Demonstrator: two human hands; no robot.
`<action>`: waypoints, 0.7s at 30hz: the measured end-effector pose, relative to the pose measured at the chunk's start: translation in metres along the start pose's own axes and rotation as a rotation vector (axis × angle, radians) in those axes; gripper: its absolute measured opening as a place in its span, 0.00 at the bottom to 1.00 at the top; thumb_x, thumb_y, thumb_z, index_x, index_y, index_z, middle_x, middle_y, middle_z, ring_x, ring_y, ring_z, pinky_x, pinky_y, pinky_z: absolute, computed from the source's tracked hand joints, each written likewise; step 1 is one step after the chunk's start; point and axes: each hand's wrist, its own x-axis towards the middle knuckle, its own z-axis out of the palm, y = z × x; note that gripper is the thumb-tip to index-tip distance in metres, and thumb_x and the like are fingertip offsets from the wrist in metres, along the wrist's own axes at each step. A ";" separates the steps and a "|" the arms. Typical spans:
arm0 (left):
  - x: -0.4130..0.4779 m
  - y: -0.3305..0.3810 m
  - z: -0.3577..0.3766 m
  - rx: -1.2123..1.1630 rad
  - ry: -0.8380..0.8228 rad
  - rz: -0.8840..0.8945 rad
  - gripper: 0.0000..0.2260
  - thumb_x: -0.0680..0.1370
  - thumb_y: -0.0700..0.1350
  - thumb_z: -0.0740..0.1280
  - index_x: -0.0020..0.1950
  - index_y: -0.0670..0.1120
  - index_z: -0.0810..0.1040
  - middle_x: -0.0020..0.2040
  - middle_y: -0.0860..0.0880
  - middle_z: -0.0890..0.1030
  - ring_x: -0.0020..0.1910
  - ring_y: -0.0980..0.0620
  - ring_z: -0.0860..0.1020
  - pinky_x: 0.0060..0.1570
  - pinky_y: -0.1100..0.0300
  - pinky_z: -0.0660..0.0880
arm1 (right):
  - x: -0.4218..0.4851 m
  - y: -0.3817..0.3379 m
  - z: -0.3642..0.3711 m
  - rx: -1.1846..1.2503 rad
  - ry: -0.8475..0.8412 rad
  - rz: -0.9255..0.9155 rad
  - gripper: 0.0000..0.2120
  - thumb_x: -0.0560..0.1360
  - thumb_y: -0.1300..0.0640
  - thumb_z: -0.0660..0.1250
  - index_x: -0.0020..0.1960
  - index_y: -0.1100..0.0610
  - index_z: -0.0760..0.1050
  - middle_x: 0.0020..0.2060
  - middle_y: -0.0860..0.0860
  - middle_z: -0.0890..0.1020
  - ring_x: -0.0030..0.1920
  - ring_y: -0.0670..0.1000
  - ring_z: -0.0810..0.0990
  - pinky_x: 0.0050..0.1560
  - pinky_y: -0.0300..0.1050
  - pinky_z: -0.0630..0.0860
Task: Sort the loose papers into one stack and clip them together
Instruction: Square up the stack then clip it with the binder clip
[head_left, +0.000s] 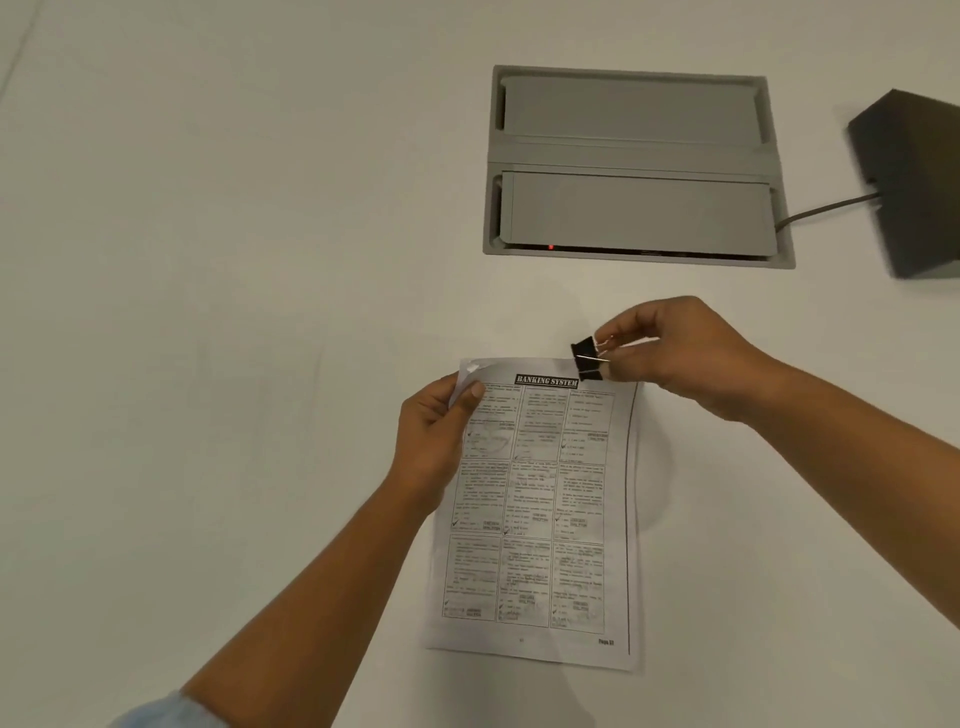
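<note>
Black binder clip (585, 359) pinched by right hand (680, 358) fingers on wire levers, mouth at top edge of paper stack (540, 514), likely to bite. Left hand (436, 436) fingers pinch stack's top-left corner, steadying sheets above white tabletop (234, 260).

Matt printed paper stack (540, 514), glossy black metal clip (586, 359), smooth white table (208, 260).

A printed stack of papers (540, 509) headed "BANKING SYSTEM" is lying lengthwise on the white worktop (208, 260), its top left corner curling up. A black binder clip (586, 358) is sitting at its top edge.
</note>
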 end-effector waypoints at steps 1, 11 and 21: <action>0.001 0.000 0.000 -0.002 0.003 -0.003 0.08 0.81 0.40 0.66 0.54 0.42 0.84 0.48 0.43 0.87 0.47 0.43 0.86 0.48 0.49 0.83 | 0.002 -0.006 0.003 -0.034 -0.001 -0.024 0.13 0.67 0.63 0.77 0.51 0.55 0.82 0.46 0.51 0.85 0.43 0.47 0.85 0.33 0.32 0.73; 0.003 0.000 0.002 0.002 -0.020 0.013 0.08 0.81 0.40 0.65 0.52 0.45 0.84 0.46 0.47 0.87 0.45 0.45 0.86 0.46 0.52 0.84 | 0.016 -0.051 0.019 -0.453 -0.087 -0.338 0.26 0.62 0.56 0.81 0.59 0.55 0.81 0.48 0.48 0.86 0.47 0.42 0.84 0.53 0.31 0.77; 0.006 -0.001 0.001 0.044 -0.032 0.018 0.08 0.81 0.41 0.65 0.55 0.43 0.84 0.49 0.45 0.87 0.46 0.45 0.86 0.44 0.54 0.84 | 0.029 -0.069 0.020 -0.647 -0.155 -0.449 0.17 0.65 0.55 0.79 0.53 0.55 0.84 0.46 0.49 0.86 0.46 0.44 0.84 0.53 0.36 0.79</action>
